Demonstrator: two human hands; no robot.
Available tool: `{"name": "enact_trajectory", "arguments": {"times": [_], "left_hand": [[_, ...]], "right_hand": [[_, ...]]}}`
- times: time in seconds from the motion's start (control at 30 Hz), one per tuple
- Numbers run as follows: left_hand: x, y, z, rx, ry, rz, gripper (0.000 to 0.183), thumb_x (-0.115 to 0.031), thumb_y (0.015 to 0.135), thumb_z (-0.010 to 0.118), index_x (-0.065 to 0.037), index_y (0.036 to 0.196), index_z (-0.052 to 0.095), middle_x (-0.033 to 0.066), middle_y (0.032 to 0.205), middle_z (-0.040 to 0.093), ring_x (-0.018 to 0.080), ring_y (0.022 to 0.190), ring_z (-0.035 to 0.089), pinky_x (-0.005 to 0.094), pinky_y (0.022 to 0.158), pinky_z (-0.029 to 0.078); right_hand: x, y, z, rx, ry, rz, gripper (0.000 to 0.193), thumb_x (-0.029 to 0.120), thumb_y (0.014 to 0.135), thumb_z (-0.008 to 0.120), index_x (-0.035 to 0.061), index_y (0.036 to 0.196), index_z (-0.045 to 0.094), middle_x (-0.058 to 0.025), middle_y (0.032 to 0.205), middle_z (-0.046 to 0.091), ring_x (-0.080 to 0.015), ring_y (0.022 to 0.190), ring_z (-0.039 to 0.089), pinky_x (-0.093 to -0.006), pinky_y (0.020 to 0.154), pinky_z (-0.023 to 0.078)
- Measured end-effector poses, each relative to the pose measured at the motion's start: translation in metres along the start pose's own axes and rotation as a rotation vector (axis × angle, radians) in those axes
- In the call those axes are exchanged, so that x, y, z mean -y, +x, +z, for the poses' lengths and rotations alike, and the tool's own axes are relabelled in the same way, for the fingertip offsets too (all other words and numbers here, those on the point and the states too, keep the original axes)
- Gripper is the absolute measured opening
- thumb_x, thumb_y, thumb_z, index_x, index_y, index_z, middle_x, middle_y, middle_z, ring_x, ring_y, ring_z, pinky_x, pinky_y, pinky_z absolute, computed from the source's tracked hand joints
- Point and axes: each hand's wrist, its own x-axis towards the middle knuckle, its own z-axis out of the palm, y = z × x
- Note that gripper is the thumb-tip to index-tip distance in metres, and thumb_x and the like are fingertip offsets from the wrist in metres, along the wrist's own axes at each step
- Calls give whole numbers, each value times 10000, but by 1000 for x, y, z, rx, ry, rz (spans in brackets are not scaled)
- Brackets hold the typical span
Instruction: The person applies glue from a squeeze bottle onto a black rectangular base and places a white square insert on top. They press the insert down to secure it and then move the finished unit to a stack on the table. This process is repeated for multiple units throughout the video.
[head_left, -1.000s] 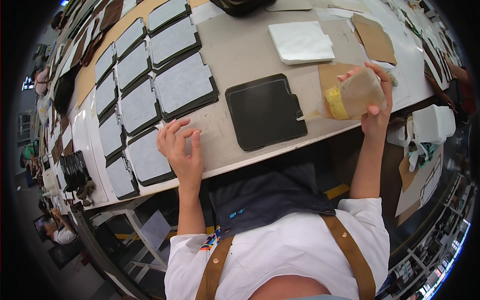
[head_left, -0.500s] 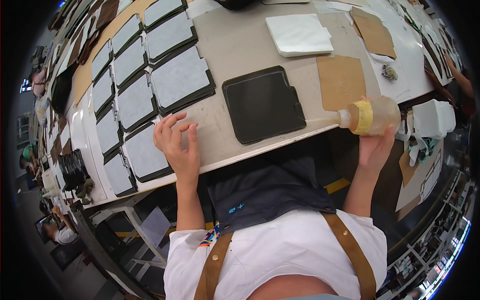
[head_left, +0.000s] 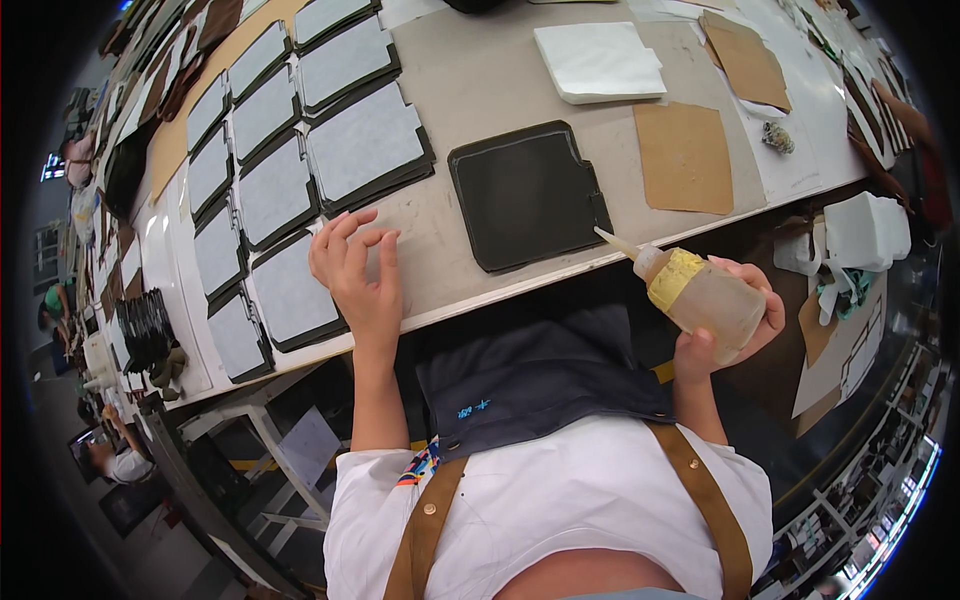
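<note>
My right hand (head_left: 735, 315) is wrapped round a translucent glue bottle (head_left: 705, 300) with a yellow band and a long tapered nozzle. The bottle is tilted, its tip close to the right edge of a dark, flat panel (head_left: 525, 195) with a notched side. A thin shiny line runs along the panel's top edge. My left hand (head_left: 355, 270) hovers over the table's front edge, fingers loosely curled and apart, holding nothing. Beside it lie several rows of dark panels topped with pale grey sheets (head_left: 285, 290).
A stack of white sheets (head_left: 600, 62) lies behind the panel, with a brown card (head_left: 684, 158) to its right. Further right are another brown card (head_left: 745, 60) and a small clump (head_left: 777, 138). A white plastic container (head_left: 865, 235) stands beyond the table's right side. Other people are around.
The bottle has moved left and toward me; its nozzle now slants up toward the panel's right edge. My left hand has stayed nearly in place.
</note>
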Motion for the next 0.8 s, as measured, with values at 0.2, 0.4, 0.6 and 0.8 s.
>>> {"name": "enact_trajectory", "arguments": {"times": [0.2, 0.4, 0.6, 0.8], "left_hand": [[-2, 1, -1, 5, 6, 2, 93, -154, 945, 683, -81, 900, 717, 24, 1167, 689, 276, 1279, 505, 446, 1128, 284], [0, -1, 0, -2, -18, -18, 81, -172, 917, 711, -96, 890, 713, 6, 1176, 680, 274, 1271, 501, 468, 1130, 263], [-3, 2, -2, 3, -7, -22, 85, -170, 923, 706, -92, 889, 710, 7, 1177, 682, 271, 1271, 501, 455, 1129, 271], [0, 2, 1, -4, -11, -13, 75, -172, 897, 726, -101, 883, 705, 2, 1168, 672, 282, 1255, 502, 476, 1118, 272]], "right_hand": [[2, -6, 12, 72, 20, -57, 851, 360, 794, 860, 105, 1375, 293, -222, 1200, 526, -319, 1026, 632, -457, 879, 593], [2, -13, 25, 236, 83, -96, 881, 310, 773, 885, 121, 1390, 285, -215, 1223, 528, -328, 1043, 643, -445, 886, 596], [0, -24, 51, 347, 232, -98, 949, 277, 709, 938, 150, 1395, 295, -206, 1241, 526, -328, 1062, 649, -456, 908, 592], [-4, -28, 64, 309, 362, -27, 1023, 297, 682, 960, 134, 1428, 279, -216, 1278, 513, -347, 1089, 641, -494, 942, 569]]}}
